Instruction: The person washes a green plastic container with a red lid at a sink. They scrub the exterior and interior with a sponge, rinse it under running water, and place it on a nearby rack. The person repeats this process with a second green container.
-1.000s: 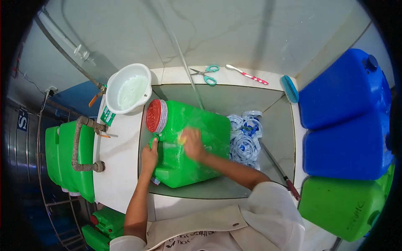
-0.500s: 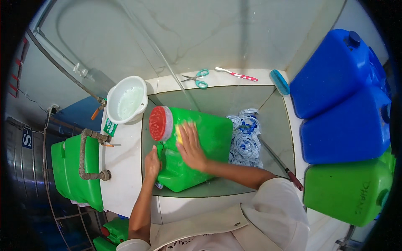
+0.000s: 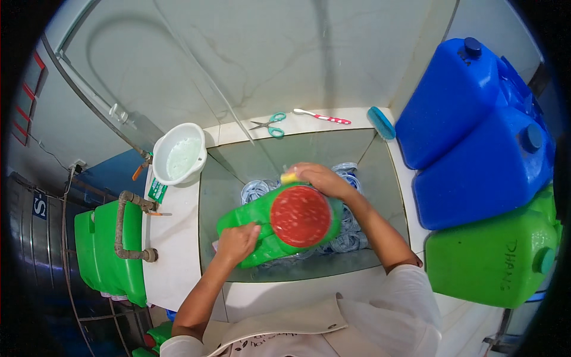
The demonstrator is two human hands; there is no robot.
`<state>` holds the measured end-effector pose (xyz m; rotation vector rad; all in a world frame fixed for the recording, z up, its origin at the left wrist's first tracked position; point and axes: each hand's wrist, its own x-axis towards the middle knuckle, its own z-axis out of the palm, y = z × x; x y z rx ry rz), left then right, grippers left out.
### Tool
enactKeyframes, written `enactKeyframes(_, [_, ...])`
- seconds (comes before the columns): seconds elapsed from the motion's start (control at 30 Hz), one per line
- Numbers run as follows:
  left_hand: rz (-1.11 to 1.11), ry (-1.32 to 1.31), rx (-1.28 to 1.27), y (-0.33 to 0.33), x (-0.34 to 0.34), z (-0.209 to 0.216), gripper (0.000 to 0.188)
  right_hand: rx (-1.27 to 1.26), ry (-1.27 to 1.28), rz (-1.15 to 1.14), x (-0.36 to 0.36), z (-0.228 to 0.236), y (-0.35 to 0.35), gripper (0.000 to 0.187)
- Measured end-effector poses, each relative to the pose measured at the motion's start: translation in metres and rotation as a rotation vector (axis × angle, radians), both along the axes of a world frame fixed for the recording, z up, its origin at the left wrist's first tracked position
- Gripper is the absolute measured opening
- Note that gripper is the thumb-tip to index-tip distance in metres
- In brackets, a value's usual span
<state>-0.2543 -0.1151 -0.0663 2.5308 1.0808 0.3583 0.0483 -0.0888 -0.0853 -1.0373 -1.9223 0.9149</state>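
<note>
A green plastic jerrycan (image 3: 245, 216) with a wide red lid (image 3: 301, 216) is held over the basin (image 3: 380, 178), its lid turned up toward me. My left hand (image 3: 239, 243) is closed around its handle. My right hand (image 3: 321, 178) grips a yellow sponge (image 3: 289, 178) and presses it to the jerrycan's far side, just beyond the lid. Underneath lie several coiled white-and-blue strips (image 3: 254, 191), partly hidden by the jerrycan and my right forearm.
A white bowl of sudsy liquid (image 3: 184, 156) stands at the left corner near a pipe tap (image 3: 124, 223). Scissors (image 3: 271, 125), a toothbrush (image 3: 324, 116) and a blue brush (image 3: 380, 123) lie along the back ledge. Blue jerrycans (image 3: 452, 107) and a green one (image 3: 488, 259) stand at right.
The jerrycan has been turned so its red lid has swung from the left to face up at the right. My right hand and the sponge have moved to its far side.
</note>
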Motion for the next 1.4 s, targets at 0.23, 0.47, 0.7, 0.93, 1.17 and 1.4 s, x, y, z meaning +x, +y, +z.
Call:
enactKeyframes(0.23, [-0.497, 0.069, 0.316, 0.028, 0.096, 0.044, 0.024, -0.873, 0.178, -0.036, 0.111, -0.144, -0.061, 0.052])
enactKeyframes(0.47, [-0.179, -0.282, 0.511, 0.038, 0.154, 0.032, 0.044, -0.417, 0.550, -0.603, 0.026, -0.019, -0.079, 0.059])
enactKeyframes(0.7, [-0.060, -0.287, -0.507, 0.039, 0.146, 0.047, 0.064, -0.258, 0.464, -1.118, 0.019, -0.090, -0.055, 0.049])
enactKeyframes(0.93, [-0.215, -0.273, -0.271, 0.035, 0.101, 0.023, 0.065, 0.421, -0.360, -0.944, -0.063, 0.052, -0.042, 0.026])
enactKeyframes(1.17, [-0.226, -0.258, -0.278, 0.035, 0.095, 0.027, 0.063, 0.534, -0.409, -1.074, -0.042, 0.039, -0.033, 0.010])
enactKeyframes(1.4, [-0.090, -0.152, -0.169, 0.024, 0.095, 0.031, 0.057, 0.418, -0.516, -1.045, -0.001, 0.013, -0.055, 0.018])
